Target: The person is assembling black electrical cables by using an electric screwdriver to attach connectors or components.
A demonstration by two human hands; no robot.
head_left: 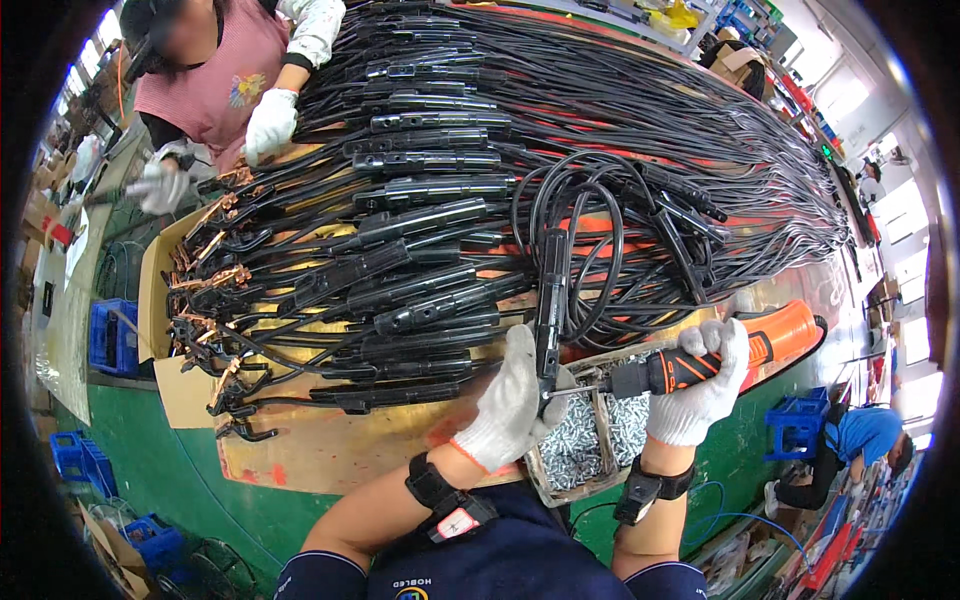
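My left hand (pixel 507 403), in a white knit glove, is closed around the lower end of a black cylindrical cable handle (pixel 551 290). The handle stands nearly upright in the picture, and its black cable (pixel 612 240) loops away to the right. In my gloved right hand (pixel 700 395) is an orange and black power screwdriver (pixel 785 335), held sideways. Its tip points left and reaches the handle's end beside my left fingers; whether it sits in a screw is too small to tell. Below both hands lies a divided tray (pixel 604 430) of small silvery screws (pixel 570 452).
Rows of black cable handles (pixel 430 220) cover the table (pixel 330 460), with copper-coloured clamps (pixel 215 275) at their left ends. Across the table, a co-worker's gloved hand (pixel 270 122) touches the cables. Blue crates (pixel 113 335) stand on the green floor. Another person (pixel 865 440) crouches at the right.
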